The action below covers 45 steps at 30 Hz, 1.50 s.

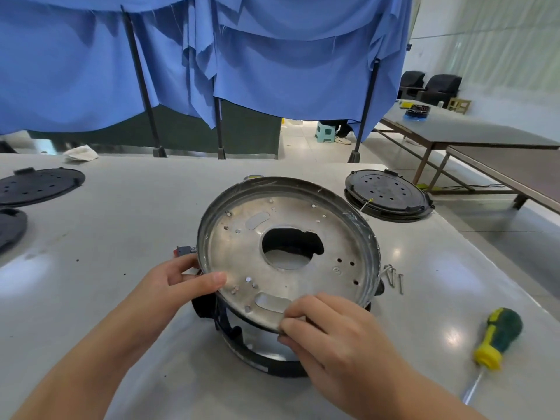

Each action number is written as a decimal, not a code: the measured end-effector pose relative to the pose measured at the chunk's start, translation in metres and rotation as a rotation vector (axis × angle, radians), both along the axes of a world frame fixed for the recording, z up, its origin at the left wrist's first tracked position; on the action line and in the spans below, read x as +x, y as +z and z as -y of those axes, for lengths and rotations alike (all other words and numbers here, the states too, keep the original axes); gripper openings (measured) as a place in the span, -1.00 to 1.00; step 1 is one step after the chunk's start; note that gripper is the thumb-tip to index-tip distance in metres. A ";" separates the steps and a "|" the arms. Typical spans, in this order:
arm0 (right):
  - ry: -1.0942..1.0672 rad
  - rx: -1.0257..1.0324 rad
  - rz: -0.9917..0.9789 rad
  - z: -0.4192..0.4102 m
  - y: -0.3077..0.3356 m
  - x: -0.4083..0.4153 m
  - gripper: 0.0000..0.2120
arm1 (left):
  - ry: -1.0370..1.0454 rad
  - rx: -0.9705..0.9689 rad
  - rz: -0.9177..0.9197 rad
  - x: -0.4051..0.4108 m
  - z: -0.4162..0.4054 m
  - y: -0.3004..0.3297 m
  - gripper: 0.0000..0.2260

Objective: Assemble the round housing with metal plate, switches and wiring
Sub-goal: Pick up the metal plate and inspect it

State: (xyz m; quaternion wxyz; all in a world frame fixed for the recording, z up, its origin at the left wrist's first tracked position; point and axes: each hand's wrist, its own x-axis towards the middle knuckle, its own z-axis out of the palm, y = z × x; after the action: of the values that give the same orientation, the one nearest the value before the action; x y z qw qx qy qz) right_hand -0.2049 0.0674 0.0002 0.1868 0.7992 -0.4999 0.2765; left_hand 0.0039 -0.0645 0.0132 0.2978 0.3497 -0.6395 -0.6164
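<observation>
From the head view, the left hand [185, 275] pinches the plate [288, 253] at its left rim and the right hand [327, 328] its near rim, tilting it above the housing [257, 356] on the counter [121, 237], probably to seat it; screws [394, 278] and screwdriver [497, 338] wait right of the housing.

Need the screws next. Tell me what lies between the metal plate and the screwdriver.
A few loose screws beside the metal plate; bare tabletop toward the screwdriver, per the head view.

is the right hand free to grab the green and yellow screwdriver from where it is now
Probably not yet: the right hand pinches the round metal plate. The green and yellow screwdriver lies unobstructed on the table to its right.
</observation>
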 end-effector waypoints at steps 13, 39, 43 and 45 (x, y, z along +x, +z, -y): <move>0.036 0.089 -0.064 -0.011 0.005 -0.007 -0.89 | 0.100 -0.104 0.246 -0.006 -0.010 0.002 -0.84; 0.087 0.128 -0.024 -0.015 0.000 0.000 -0.83 | 0.124 -0.359 0.501 0.001 -0.018 -0.006 -0.45; 0.095 0.126 -0.024 -0.016 -0.001 0.000 -0.84 | 0.118 -0.345 0.507 0.002 -0.018 -0.007 -0.49; 0.099 0.135 -0.019 -0.016 -0.001 0.000 -0.84 | 0.121 -0.344 0.514 0.004 -0.016 -0.009 -0.47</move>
State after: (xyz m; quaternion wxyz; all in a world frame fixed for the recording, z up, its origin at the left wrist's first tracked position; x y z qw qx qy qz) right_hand -0.2052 0.0832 -0.0004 0.1232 0.8364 -0.4754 0.2433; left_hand 0.0078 -0.0488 0.0044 0.2172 0.4759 -0.7669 -0.3717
